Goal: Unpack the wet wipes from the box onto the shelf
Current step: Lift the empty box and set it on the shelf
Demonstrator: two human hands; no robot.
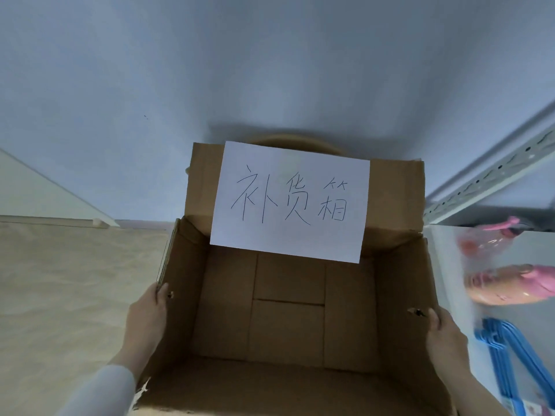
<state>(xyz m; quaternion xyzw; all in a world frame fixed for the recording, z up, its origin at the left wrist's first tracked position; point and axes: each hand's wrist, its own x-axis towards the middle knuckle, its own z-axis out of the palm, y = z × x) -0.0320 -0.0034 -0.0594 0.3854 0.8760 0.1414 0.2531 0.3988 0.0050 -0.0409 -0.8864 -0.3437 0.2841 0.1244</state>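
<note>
An open brown cardboard box (288, 319) fills the lower middle of the head view. Its inside shows only bare cardboard; no wet wipes are visible. A white sheet of paper (289, 202) with handwritten characters is fixed to the raised far flap. My left hand (147, 319) grips the box's left wall, thumb over the rim. My right hand (444, 337) grips the right wall the same way. The white metal shelf (495, 172) stands at the right.
On the shelf at the right lie pink packaged items (507, 283) and blue plastic hangers (510, 355). A pale wall (270, 70) is straight ahead, light flooring (66, 295) lies to the left, and a white panel (39, 196) sits at the far left.
</note>
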